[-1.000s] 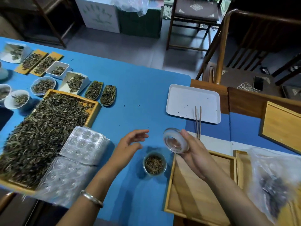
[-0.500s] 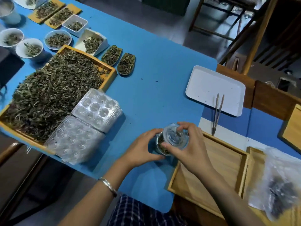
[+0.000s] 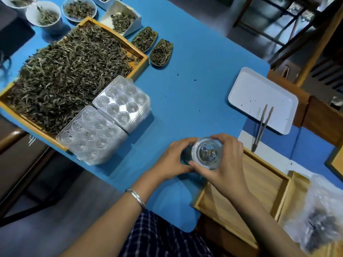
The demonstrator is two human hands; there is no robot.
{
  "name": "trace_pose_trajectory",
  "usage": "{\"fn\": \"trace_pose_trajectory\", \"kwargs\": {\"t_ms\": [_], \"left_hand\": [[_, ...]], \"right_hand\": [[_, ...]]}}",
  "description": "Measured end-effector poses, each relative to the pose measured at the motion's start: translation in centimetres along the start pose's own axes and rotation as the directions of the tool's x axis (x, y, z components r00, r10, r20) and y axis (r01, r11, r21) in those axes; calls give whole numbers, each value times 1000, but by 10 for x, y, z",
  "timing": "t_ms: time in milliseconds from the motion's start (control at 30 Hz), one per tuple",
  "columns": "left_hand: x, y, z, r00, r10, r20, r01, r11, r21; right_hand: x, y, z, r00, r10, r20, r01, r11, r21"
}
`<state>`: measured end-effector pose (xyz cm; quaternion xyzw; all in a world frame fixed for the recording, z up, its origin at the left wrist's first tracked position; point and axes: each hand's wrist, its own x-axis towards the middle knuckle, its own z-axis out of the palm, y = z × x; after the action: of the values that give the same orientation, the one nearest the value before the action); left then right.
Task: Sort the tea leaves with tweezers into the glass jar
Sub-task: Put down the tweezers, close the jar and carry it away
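Note:
A small glass jar (image 3: 186, 152) stands on the blue table near its front edge, mostly hidden by my hands. My left hand (image 3: 172, 160) grips the jar's side. My right hand (image 3: 225, 160) holds the clear glass lid (image 3: 207, 153) down on the jar's mouth, fingers curled round its rim. The tea inside is hidden under the lid. Wooden tweezers (image 3: 261, 127) lie untouched to the right, tips on the white tray (image 3: 259, 93). A big wooden tray of loose tea leaves (image 3: 63, 71) sits at the left.
Two clear plastic cavity trays (image 3: 107, 119) lie beside the big tea tray. Several small bowls and scoops of tea line the far left. An empty wooden tray (image 3: 259, 182) lies under my right wrist, and a plastic bag of tea (image 3: 319, 216) is at the right edge.
My right hand has brought the lid from the air down onto the jar. My left hand, open a second ago, has closed round the jar. The view has tilted downward.

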<state>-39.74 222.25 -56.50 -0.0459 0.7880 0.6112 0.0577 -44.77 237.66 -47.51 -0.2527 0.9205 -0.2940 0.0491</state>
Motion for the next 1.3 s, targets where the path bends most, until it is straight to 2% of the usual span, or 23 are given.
{"fn": "trace_pose_trajectory", "kwargs": {"t_ms": [167, 267, 433, 533, 667, 767, 967, 1200, 1300], "left_hand": [[1, -4, -9, 999, -50, 3, 50, 999, -6], [3, -8, -25, 999, -41, -25, 40, 999, -32], [2, -4, -43, 997, -70, -25, 67, 994, -91], [0, -2, -43, 998, -62, -33, 59, 995, -77], [-1, -4, -42, 997, -67, -41, 62, 993, -102], [-1, -3, -42, 997, -72, -34, 67, 991, -120], [0, -4, -41, 996, -71, -56, 69, 997, -39], [-4, -1, -39, 996, -46, -78, 42, 998, -46], [-4, -2, -40, 995, -94, -37, 89, 990, -110]], "right_hand": [[7, -4, -4, 993, -29, 117, 30, 1000, -4], [19, -17, -3, 982, -85, 171, 74, 995, 69], [44, -35, 12, 965, -226, 136, 216, 973, 83], [43, -33, 26, 963, -256, 82, 251, 966, 67], [43, -29, 32, 966, -256, 35, 251, 963, 96], [47, -27, 33, 961, -273, 44, 267, 958, 107], [53, -29, 33, 962, -257, 90, 242, 958, 157], [51, -30, 32, 963, -253, 93, 241, 963, 121], [44, -24, 24, 970, -199, 136, 164, 958, 234]]}}
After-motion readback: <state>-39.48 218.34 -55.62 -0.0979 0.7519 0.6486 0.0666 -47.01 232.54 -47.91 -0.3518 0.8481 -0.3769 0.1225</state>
